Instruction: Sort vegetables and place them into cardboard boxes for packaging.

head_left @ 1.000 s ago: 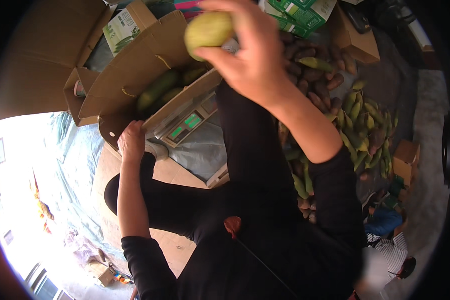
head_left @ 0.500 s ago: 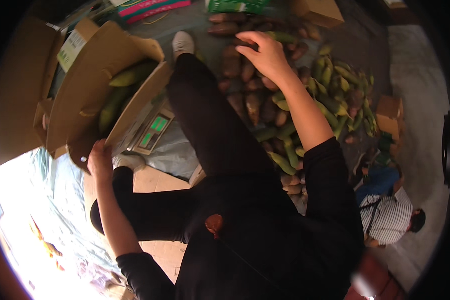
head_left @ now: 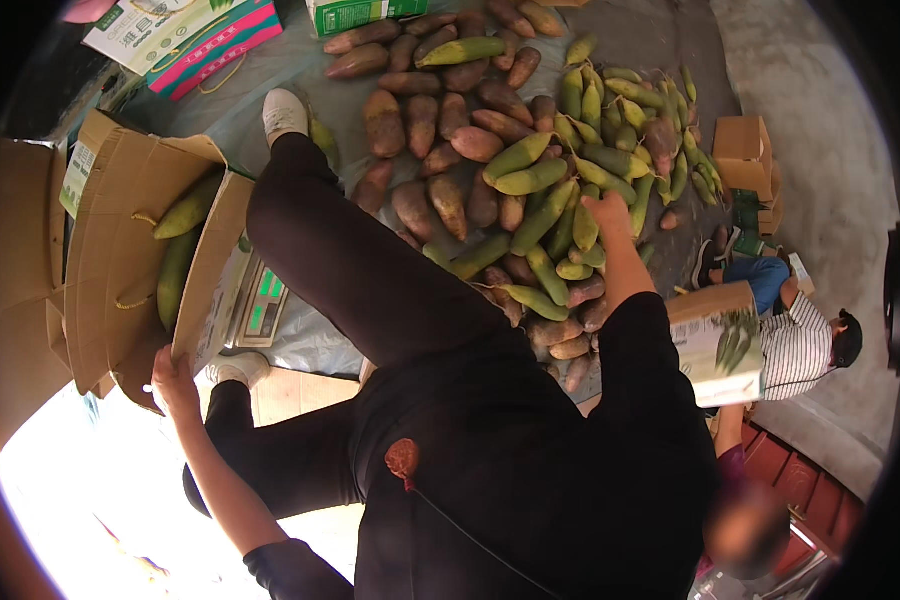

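Head view: your left hand (head_left: pixel 176 388) at 8 o'clock pinches the edge of the open cardboard box (head_left: pixel 110 230), fingers closed on it, probably to steady it and hold the mouth wide. Box sits around 9 to 10 o'clock, long green vegetables (head_left: pixel 175 280) inside, laid lengthwise, likely for fit. Scale (head_left: pixel 261 303) at 9 o'clock just beside the box wall, lit panel uncovered, presumably for reading; can't tell if the box rests on it. Your right hand (head_left: pixel 610 215) at 2 o'clock is in among the green pile (head_left: pixel 610 158), fingers curled; can't tell how far open or whether it has hold of one. Greens smooth, tapered; reddish-brown roots (head_left: pixel 422 125) toward 12 o'clock blunt, dull, mottled, apparently grouped by colour. Box is stiff brown board, cord handle (head_left: pixel 133 303) yellow, thin
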Motion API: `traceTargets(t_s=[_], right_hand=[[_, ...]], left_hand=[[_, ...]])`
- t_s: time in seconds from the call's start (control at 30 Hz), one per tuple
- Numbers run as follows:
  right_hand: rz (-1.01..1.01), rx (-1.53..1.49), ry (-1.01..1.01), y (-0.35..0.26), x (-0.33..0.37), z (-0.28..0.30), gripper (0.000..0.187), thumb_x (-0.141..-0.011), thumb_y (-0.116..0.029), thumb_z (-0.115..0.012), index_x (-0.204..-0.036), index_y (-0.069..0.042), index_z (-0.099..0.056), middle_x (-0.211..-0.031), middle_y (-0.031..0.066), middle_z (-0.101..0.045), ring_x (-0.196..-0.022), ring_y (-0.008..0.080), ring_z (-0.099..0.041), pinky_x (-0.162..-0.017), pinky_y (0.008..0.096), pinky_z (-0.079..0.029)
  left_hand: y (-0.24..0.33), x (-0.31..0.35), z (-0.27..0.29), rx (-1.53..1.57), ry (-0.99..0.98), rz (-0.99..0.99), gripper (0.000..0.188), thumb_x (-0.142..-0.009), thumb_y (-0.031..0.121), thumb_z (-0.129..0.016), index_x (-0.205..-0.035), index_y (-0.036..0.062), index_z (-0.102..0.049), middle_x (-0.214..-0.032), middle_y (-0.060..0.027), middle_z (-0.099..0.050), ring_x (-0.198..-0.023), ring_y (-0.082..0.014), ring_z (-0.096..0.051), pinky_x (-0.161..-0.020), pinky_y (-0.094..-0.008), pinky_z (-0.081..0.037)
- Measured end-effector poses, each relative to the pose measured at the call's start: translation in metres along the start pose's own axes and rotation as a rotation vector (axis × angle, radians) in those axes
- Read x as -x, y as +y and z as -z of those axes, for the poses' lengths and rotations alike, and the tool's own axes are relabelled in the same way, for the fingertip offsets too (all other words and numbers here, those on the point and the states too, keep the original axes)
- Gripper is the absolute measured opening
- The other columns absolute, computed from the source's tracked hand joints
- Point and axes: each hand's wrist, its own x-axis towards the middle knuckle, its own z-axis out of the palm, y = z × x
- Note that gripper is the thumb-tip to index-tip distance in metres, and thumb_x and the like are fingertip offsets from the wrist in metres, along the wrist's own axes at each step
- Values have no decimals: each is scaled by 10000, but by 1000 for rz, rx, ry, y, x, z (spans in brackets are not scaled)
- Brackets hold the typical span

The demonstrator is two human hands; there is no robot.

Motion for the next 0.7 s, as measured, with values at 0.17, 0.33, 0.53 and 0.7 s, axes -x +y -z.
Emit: traceTargets(t_s=[0.17, 0.33, 0.53, 0.7], right_hand=[[-208, -98, -121, 12, 10, -32, 651, -707, -402, -734, -1220, -58, -527, -1270, 115, -543, -1155, 299, -526, -937, 526, -378], [-204, -136, -209, 23, -18, -76, 637, -671, -342, -770, -1162, 3, -555, -1184, 161, -593, -1086, 306, -576, -885, 481, -445], [-177, -544, -181, 6, -15, -112, 442, -663, -258, -783, -962, 28, -629, -990, 150, -657, -900, 279, -635, -750, 438, -503], [-550, -1374, -643, 6, -2, -99, 332, -695, -264, -787, -922, -105, -604, -901, 62, -560, -679, 178, -518, -598, 319, -400]], left_hand=[[1, 4, 2, 88, 1, 17, 204, -744, -25, -532, -942, -11, -578, -839, -176, -577, -775, -350, -569, -721, -392, -450], [-2, -3, -6, 4, -53, 30, 202, -740, 4, -566, -940, -19, -590, -849, -183, -583, -793, -360, -578, -709, -407, -453], [9, 5, 6, -37, 13, 13, 216, -723, 7, -585, -939, 8, -598, -840, -165, -577, -793, -360, -575, -694, -408, -456], [23, -2, 6, -17, -12, 54, 206, -721, 10, -574, -924, 8, -606, -833, -168, -587, -797, -345, -589, -704, -386, -459]])
